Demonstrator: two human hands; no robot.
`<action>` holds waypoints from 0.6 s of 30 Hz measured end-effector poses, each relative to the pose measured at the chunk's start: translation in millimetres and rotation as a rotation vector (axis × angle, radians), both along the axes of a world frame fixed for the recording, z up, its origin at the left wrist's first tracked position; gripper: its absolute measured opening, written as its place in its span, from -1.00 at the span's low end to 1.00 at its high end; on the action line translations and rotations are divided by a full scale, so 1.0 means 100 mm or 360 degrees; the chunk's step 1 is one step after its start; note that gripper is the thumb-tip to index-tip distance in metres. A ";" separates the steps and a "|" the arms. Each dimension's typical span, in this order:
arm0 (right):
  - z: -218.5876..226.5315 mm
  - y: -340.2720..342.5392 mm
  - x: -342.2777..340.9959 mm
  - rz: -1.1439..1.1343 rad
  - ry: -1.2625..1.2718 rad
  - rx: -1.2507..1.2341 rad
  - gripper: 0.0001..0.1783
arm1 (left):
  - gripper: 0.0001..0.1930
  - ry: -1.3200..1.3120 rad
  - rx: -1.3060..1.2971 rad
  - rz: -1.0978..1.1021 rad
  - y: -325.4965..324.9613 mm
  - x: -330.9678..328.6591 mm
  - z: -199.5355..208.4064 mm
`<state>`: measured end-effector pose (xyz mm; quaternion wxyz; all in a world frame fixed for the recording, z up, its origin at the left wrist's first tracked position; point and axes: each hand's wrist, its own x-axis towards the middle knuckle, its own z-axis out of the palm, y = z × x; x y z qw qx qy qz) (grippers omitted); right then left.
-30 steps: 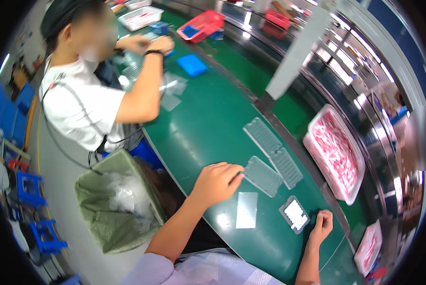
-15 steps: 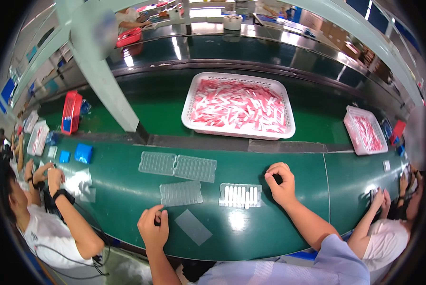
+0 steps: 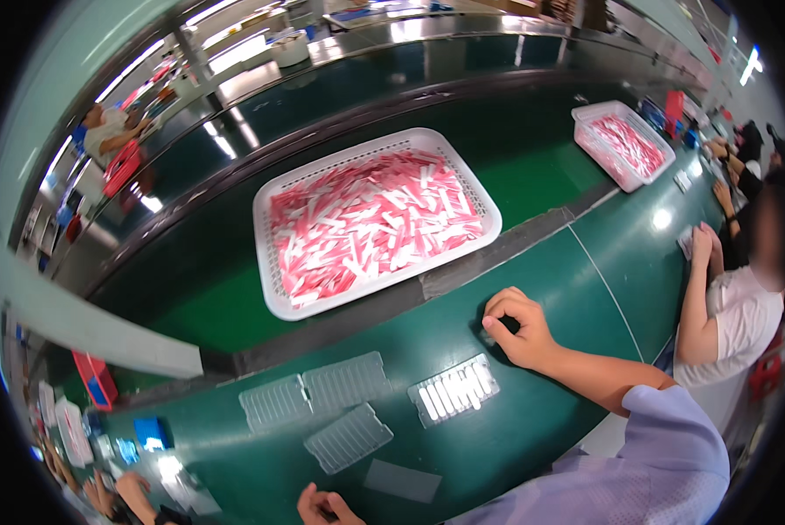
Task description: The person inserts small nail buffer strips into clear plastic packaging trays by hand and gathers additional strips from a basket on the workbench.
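Note:
My right hand (image 3: 519, 328) is above the green work surface, fingers curled in and thumb bent towards the forefinger; whatever they may hold is hidden. Just below and left of it lies a clear ridged plastic tray (image 3: 455, 390) with several white sticks in its grooves, one sitting lower than the others. At the bottom edge my left hand (image 3: 327, 506) is only partly visible, fingers loosely bent with a gap to the thumb and nothing seen between them. Near it are an unfilled ridged tray (image 3: 348, 437), a flat translucent sheet (image 3: 403, 481) and a joined pair of clear trays (image 3: 315, 391).
A large white basket (image 3: 270, 262) full of pink and white strips stands beyond the dark rail. A smaller such basket (image 3: 602, 153) is at far right, near a co-worker in white (image 3: 733, 315). A pale beam (image 3: 104, 324) crosses at left, close to blue packs (image 3: 150, 434).
The whole view has swung and tilted, so the large basket appears closer and the left hand sits lower at the edge. Both hands keep much the same places beside the trays.

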<state>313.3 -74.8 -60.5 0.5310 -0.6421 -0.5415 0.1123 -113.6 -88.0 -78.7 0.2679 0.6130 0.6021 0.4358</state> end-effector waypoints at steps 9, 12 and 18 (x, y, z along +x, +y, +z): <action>0.06 -0.06 0.00 -0.0175 0.0125 0.0024 -0.61 | -0.69 -0.0109 -0.0150 0.0227 -0.02 0.14 0.20; 0.00 -0.05 0.03 -0.0092 0.0095 0.0078 -0.44 | -0.71 -0.0043 -0.0198 0.0084 0.05 0.14 0.25; -0.09 -0.13 0.01 0.0023 0.0335 0.0121 -0.44 | -0.62 -0.0216 0.0065 -0.0051 0.16 0.11 0.17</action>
